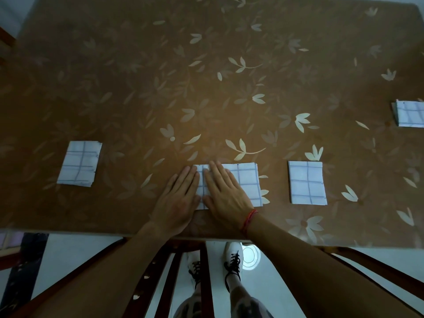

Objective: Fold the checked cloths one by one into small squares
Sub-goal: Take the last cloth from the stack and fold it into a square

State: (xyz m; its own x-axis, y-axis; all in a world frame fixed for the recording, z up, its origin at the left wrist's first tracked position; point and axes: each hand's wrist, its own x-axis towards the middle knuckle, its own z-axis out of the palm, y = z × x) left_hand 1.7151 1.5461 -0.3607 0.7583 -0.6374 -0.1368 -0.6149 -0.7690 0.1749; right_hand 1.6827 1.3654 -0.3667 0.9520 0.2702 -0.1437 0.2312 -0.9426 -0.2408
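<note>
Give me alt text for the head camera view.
Both hands, left hand and right hand, press flat on a checked cloth on a brown floral table; three folded cloths lie apart around it.

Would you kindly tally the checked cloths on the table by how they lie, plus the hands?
Checked cloths lying untouched as folded squares: 3 (left, right, far right edge)
Checked cloth pressed flat under both hands: 1
Hands: 2 (left hand, right hand)
Total: 6
</note>
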